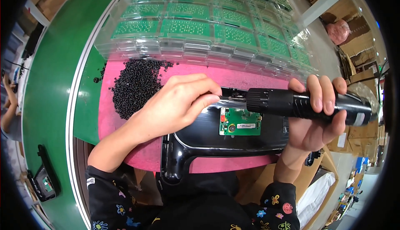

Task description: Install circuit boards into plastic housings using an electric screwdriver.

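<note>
My right hand point(316, 105) is wrapped round a black electric screwdriver point(275, 101), held level with its bit pointing left. At the tip of the bit, the thumb and forefinger of my left hand point(179, 101) are pinched together; whatever is between them is too small and hidden to make out. Both hands are over a black plastic housing point(200, 136) that lies on a pink mat point(233, 164). Inside the housing sits a small green circuit board point(240, 121) with a white label and a red part. Left of it, partly behind my left hand, is a heap of small black screws point(135, 84).
Clear plastic trays point(187, 44) of green circuit boards are stacked behind the mat. Another black housing with a board point(46, 180) lies on the green surface point(62, 76) at far left. A cardboard box point(308, 180) stands at lower right. Another person's arm point(10, 101) shows at the left edge.
</note>
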Demonstrator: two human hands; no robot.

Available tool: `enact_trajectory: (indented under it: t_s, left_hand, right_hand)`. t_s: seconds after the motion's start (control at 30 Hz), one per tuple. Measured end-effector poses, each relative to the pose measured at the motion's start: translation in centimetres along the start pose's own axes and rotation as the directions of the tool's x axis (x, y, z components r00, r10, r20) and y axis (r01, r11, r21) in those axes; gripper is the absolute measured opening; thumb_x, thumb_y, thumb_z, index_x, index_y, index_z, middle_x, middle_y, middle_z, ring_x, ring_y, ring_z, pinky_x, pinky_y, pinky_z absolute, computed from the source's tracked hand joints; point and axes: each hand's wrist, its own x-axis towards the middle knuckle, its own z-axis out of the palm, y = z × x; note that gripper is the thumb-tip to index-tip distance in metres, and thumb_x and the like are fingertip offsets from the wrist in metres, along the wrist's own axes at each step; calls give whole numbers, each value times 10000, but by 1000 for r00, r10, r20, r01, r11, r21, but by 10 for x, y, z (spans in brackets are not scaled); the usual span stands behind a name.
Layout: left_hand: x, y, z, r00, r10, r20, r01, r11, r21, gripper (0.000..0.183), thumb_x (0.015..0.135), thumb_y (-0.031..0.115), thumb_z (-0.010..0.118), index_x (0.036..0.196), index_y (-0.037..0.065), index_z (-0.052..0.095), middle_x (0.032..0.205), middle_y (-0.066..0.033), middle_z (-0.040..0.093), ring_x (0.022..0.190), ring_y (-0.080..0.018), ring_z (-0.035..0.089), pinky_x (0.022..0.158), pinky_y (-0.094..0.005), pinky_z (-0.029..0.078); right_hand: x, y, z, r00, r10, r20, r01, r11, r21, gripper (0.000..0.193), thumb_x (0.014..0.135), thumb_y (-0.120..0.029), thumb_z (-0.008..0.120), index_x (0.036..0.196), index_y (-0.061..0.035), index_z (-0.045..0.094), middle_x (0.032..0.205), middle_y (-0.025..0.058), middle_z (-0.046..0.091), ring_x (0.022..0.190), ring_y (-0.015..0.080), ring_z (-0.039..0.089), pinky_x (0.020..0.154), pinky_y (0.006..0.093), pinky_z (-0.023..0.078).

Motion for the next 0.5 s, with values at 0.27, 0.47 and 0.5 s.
enact_trajectory:
  t_s: [0.27, 0.47, 0.5]
  left_hand:
    - [-1, 5, 10, 986, -148, 82, 160, 972, -173, 97, 881, 17, 733, 964, -21, 698, 860, -96, 705, 766, -183, 679, 705, -294, 536]
    - [-2, 5, 14, 977, -189, 96, 206, 956, -207, 107, 873, -21, 737, 972, -27, 697, 871, -86, 710, 771, -149, 672, 695, -277, 538]
    - [-3, 5, 15, 977, -189, 101, 206, 956, -208, 107, 873, -21, 737, 972, -27, 697, 871, -86, 710, 771, -149, 672, 695, -277, 538]
  right_hand:
    - [-9, 0, 1, 1000, 1, -31, -1, 1000, 14, 369, 880, -169, 765, 1120, -191, 486, 855, -90, 532, 824, 90, 513, 936, 388, 342]
    - [-11, -2, -1, 999, 22, -29, -22, 1000, -10, 369, 875, -167, 764, 1108, -198, 479, 855, -88, 537, 823, 91, 524, 946, 391, 360]
    - [-12, -2, -1, 1000, 17, -23, -17, 1000, -1, 371, 874, -166, 765, 1107, -198, 479, 855, -88, 537, 822, 91, 525, 946, 391, 359]
